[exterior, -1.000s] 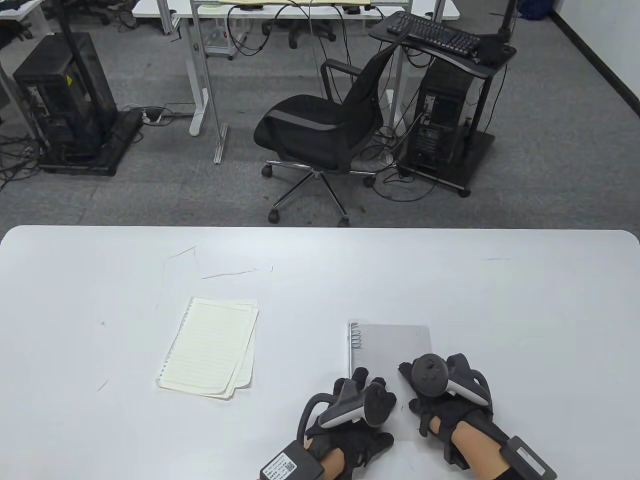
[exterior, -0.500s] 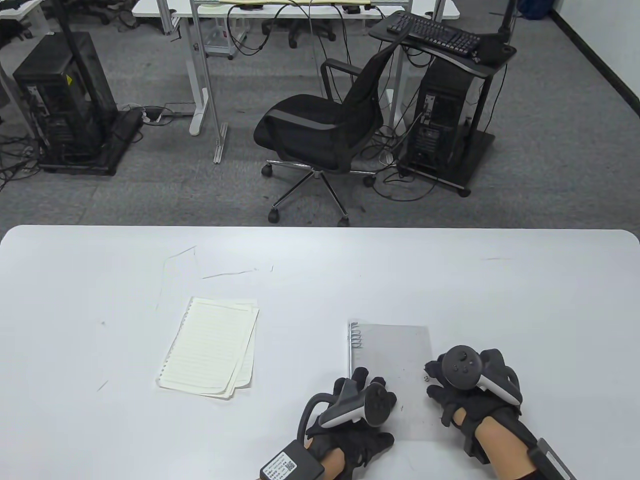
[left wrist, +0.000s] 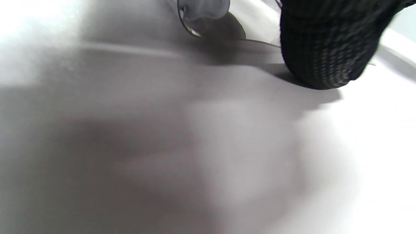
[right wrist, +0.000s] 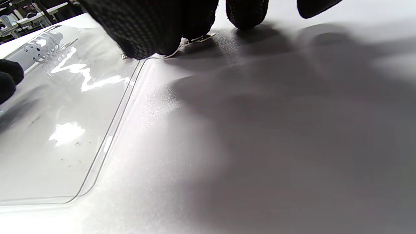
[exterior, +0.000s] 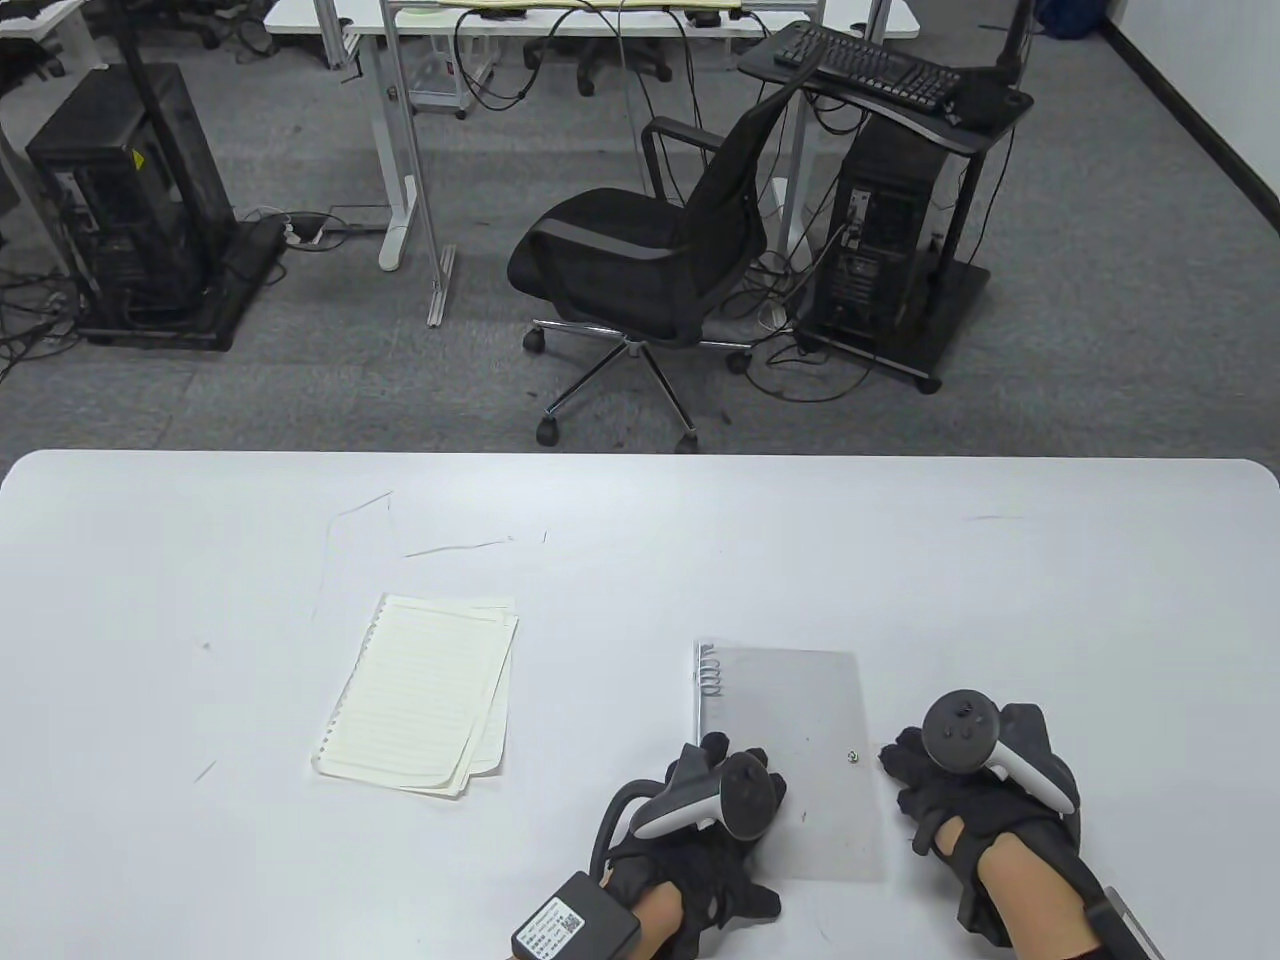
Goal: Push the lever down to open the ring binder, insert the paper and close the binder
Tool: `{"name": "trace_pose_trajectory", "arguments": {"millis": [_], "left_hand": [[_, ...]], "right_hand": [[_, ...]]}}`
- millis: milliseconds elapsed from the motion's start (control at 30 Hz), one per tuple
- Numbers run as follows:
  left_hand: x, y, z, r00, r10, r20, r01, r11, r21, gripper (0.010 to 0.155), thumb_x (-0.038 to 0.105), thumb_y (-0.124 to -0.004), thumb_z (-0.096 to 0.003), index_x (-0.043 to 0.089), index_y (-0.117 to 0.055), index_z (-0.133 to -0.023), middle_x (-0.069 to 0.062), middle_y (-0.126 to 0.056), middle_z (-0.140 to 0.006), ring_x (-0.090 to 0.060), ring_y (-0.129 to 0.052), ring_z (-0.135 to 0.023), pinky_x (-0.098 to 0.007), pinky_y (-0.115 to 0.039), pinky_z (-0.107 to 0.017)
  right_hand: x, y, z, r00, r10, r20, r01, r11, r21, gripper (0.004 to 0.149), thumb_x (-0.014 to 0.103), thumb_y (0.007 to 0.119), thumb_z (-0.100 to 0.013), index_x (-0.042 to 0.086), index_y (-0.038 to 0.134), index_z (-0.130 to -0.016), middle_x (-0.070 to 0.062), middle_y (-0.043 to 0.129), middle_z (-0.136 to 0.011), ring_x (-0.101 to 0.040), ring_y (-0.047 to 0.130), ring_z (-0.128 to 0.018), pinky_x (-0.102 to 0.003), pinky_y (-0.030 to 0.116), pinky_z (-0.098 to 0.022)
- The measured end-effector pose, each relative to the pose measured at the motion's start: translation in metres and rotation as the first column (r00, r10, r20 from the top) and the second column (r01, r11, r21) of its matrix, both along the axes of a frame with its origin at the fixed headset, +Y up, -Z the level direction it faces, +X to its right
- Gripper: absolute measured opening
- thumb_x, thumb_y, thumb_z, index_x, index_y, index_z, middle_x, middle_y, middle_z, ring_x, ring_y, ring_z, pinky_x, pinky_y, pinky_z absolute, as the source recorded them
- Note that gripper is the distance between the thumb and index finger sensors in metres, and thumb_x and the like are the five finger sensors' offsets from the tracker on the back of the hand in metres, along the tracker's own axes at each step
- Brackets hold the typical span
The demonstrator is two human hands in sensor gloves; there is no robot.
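Observation:
The ring binder (exterior: 790, 790), with a closed translucent cover, lies flat near the table's front edge, its metal rings (exterior: 712, 675) along its left side. My left hand (exterior: 718, 785) rests on the binder's left edge, one fingertip (left wrist: 321, 48) pressing down flat. My right hand (exterior: 950, 775) sits just off the binder's right edge. Its fingertips (right wrist: 146, 29) touch the cover's right edge (right wrist: 130, 94) beside a small metal clasp piece (right wrist: 198, 38). A small snap stud (exterior: 852, 757) shows on the cover. The lined paper stack (exterior: 420, 695) lies apart to the left.
The white table (exterior: 1000, 600) carries faint pen marks at the back left. Beyond its far edge stand an office chair (exterior: 640, 270), computer towers on carts and desk frames.
My right hand slid rightwards off the cover to the binder's right edge, uncovering the snap stud. The left hand shifted slightly toward me along the left edge. The paper stayed put.

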State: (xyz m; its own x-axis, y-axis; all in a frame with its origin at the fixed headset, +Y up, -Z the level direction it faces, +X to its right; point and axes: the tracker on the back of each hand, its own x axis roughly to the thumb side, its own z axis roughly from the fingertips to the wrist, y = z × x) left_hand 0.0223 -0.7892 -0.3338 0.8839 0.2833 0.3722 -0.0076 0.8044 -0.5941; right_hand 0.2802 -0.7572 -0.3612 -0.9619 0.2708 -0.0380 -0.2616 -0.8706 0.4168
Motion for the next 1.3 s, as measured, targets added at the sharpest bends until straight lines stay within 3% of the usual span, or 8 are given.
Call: {"name": "trace_pose_trajectory", "arguments": {"millis": [333, 500, 767, 867, 1000, 1133, 1200, 1300], "left_hand": [[-0.005, 0.006, 0.000, 1.000, 0.011, -0.024, -0.009, 0.996, 0.086, 0.081, 0.055, -0.082, -0.0432, 0.058, -0.022, -0.098, 0.014, -0.003, -0.115, -0.027, 0.005, -0.108, -0.052, -0.018, -0.074], [-0.013, 0.016, -0.001, 0.985, 0.157, -0.067, -0.143, 0.974, 0.175, 0.075, 0.057, -0.068, -0.0469, 0.046, -0.017, -0.101, 0.002, -0.018, -0.118, -0.036, -0.017, -0.111, -0.055, -0.037, -0.076], [-0.048, 0.040, -0.004, 0.780, 0.576, -0.245, -0.513, 0.813, 0.277, 0.079, 0.059, -0.068, -0.0487, 0.036, -0.014, -0.101, -0.008, -0.025, -0.115, -0.047, -0.065, -0.104, -0.059, -0.064, -0.070], [-0.052, 0.059, 0.004, 0.728, 0.656, -0.199, -0.568, 0.740, 0.359, 0.081, 0.059, -0.067, -0.0497, 0.040, -0.006, -0.099, 0.000, -0.005, -0.115, -0.044, -0.044, -0.113, -0.063, -0.046, -0.076], [-0.050, 0.081, 0.017, 0.773, 0.629, -0.080, -0.523, 0.704, 0.480, 0.071, 0.053, -0.066, -0.0529, 0.074, -0.006, -0.083, 0.020, 0.018, -0.105, -0.037, -0.009, -0.115, -0.063, -0.027, -0.078], [-0.040, 0.099, 0.034, 0.877, 0.479, 0.047, -0.404, 0.681, 0.611, 0.072, 0.033, -0.070, -0.0560, 0.075, -0.020, -0.087, 0.030, 0.019, -0.101, -0.029, 0.016, -0.106, -0.064, -0.009, -0.075], [-0.034, 0.107, 0.041, 0.934, 0.346, 0.086, -0.307, 0.657, 0.689, 0.066, 0.020, -0.073, -0.0543, 0.068, -0.049, -0.093, 0.033, 0.003, -0.109, -0.021, 0.024, -0.100, -0.062, -0.002, -0.072], [-0.026, 0.110, 0.046, 0.996, 0.078, 0.035, -0.078, 0.673, 0.736, 0.063, 0.012, -0.074, -0.0495, 0.062, -0.075, -0.086, 0.033, -0.028, -0.116, -0.021, 0.011, -0.105, -0.063, -0.006, -0.071]], "right_hand": [[0.001, 0.000, 0.000, 1.000, -0.021, -0.003, 0.021, 1.000, -0.014, 0.055, 0.027, 0.075, -0.050, 0.025, 0.064, -0.104, -0.001, 0.051, -0.119, -0.043, 0.044, -0.107, -0.070, 0.047, -0.068], [0.001, 0.000, 0.000, 1.000, -0.024, -0.001, 0.024, 1.000, -0.010, 0.055, 0.025, 0.073, -0.050, 0.025, 0.065, -0.104, -0.001, 0.052, -0.118, -0.043, 0.045, -0.107, -0.070, 0.047, -0.068], [-0.003, -0.002, 0.000, 0.999, -0.040, -0.004, 0.040, 0.999, -0.032, 0.056, 0.037, 0.073, -0.052, 0.022, 0.063, -0.105, -0.004, 0.048, -0.119, -0.046, 0.040, -0.106, -0.071, 0.044, -0.068], [-0.015, -0.006, 0.002, 1.000, 0.002, 0.013, -0.002, 1.000, -0.021, 0.064, 0.048, 0.073, -0.050, 0.019, 0.058, -0.105, -0.007, 0.043, -0.118, -0.049, 0.034, -0.106, -0.072, 0.039, -0.069], [-0.040, -0.015, 0.005, 0.989, 0.148, 0.024, -0.148, 0.989, 0.005, 0.076, 0.057, 0.072, -0.045, 0.015, 0.047, -0.103, -0.015, 0.033, -0.115, -0.052, 0.030, -0.104, -0.072, 0.036, -0.068], [-0.052, -0.017, 0.004, 0.969, 0.248, -0.008, -0.248, 0.969, 0.018, 0.078, 0.056, 0.071, -0.044, 0.011, 0.042, -0.101, -0.019, 0.030, -0.113, -0.054, 0.032, -0.103, -0.072, 0.037, -0.069], [-0.050, -0.019, 0.004, 0.978, 0.210, -0.002, -0.210, 0.978, 0.005, 0.078, 0.055, 0.072, -0.045, 0.011, 0.041, -0.101, -0.019, 0.029, -0.112, -0.054, 0.030, -0.103, -0.072, 0.036, -0.069], [-0.048, -0.020, 0.004, 0.981, 0.196, -0.001, -0.196, 0.981, 0.010, 0.078, 0.055, 0.072, -0.045, 0.011, 0.040, -0.101, -0.018, 0.027, -0.112, -0.054, 0.028, -0.102, -0.072, 0.035, -0.069]]}}
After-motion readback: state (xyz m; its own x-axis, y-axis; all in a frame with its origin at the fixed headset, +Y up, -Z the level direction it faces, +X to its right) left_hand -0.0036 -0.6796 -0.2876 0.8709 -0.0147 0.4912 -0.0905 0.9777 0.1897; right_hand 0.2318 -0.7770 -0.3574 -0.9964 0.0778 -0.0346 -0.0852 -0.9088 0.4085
